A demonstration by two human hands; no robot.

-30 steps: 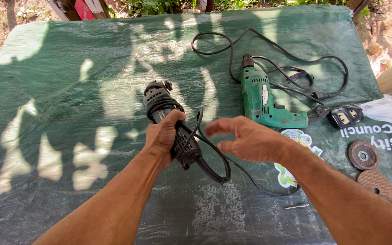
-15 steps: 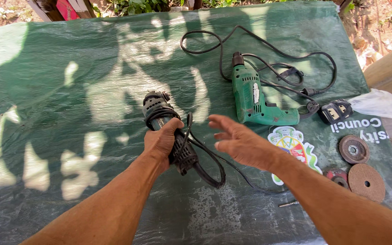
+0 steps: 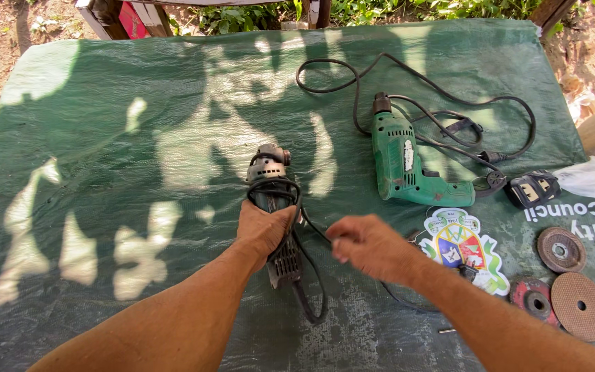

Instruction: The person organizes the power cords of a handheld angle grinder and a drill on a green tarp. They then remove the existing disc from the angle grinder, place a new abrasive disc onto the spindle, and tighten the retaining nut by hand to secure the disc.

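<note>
Gripping grinder w/ left hand

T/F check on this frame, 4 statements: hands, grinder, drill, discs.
1. The left hand grips the black angle grinder. True.
2. The right hand holds the green drill. False: the drill lies apart on the green tarp; the right hand pinches the grinder's black cord.
3. Three grinding discs lie at the right. True.
4. The drill has no cord. False: a black cable loops behind it.
</note>
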